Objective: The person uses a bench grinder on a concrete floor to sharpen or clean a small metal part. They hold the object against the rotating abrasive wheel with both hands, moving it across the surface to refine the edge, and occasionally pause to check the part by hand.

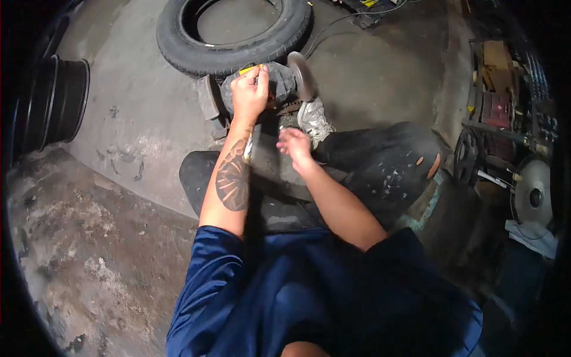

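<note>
Straight ahead, my left hand (250, 94) is closed, with a small yellow piece (251, 69) showing at its thumb and fingers; what that piece is I cannot make out. It is over a dark grey machine like a bench grinder (284, 82), which has a round wheel (301, 76) on the right and another wheel-like part (209, 97) on the left. Nearer to me and to the right, my right hand (293, 144) has loosely curled fingers set apart, slightly blurred. No object is clear in it. A grey-white shoe (314, 120) lies just beyond it.
A black tyre (235, 55) lies flat behind the machine. A dark wheel rim (50, 104) stands at the far left. Along the right are a shelf of tools and boxes (498, 113) and a round fan (533, 189). A cable (336, 28) crosses the floor at the back.
</note>
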Demonstrator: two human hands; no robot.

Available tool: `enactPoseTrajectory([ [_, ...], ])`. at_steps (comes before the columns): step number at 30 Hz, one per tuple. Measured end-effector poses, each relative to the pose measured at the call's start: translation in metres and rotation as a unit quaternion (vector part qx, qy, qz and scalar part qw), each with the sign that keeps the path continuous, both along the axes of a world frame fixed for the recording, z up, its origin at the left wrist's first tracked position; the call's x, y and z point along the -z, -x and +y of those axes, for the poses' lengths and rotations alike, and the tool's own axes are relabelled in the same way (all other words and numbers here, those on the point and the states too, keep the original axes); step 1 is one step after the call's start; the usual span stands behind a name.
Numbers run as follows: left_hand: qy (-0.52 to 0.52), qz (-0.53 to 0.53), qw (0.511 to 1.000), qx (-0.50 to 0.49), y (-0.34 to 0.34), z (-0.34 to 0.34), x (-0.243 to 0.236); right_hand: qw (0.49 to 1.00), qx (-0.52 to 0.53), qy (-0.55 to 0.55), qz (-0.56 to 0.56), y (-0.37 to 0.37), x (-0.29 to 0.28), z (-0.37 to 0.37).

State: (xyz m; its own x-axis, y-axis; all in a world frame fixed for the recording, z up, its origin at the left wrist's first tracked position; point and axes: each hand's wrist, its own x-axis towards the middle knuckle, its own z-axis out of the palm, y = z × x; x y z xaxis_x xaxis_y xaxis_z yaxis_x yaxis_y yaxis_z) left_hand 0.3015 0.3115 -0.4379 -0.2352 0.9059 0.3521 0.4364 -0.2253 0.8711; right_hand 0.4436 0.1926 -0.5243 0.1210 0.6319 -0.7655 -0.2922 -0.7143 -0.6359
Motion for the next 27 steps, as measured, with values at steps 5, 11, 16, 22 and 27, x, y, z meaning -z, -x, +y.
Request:
enactPoseTrajectory([
  [5,-0.009,0.055,0.996,0.071,0.004,-0.016,-0.019,0.921,-0.300,0.059,-0.240,-0.001,0.080,-0.023],
  [11,0.291,-0.460,0.839,-0.022,-0.013,-0.129,-0.026,0.771,-0.420,0.187,-0.440,0.002,0.105,-0.021],
  [16,0.444,-0.462,0.760,-0.104,0.009,-0.179,-0.004,0.773,-0.492,0.126,-0.380,0.005,0.095,-0.023],
  [22,0.508,-0.401,0.761,0.043,0.012,-0.168,-0.003,0.859,-0.478,-0.011,-0.185,0.020,0.009,-0.003],
  [27,0.492,-0.466,0.734,0.044,0.017,-0.165,-0.011,0.947,-0.311,-0.031,0.081,0.021,-0.105,-0.004],
])
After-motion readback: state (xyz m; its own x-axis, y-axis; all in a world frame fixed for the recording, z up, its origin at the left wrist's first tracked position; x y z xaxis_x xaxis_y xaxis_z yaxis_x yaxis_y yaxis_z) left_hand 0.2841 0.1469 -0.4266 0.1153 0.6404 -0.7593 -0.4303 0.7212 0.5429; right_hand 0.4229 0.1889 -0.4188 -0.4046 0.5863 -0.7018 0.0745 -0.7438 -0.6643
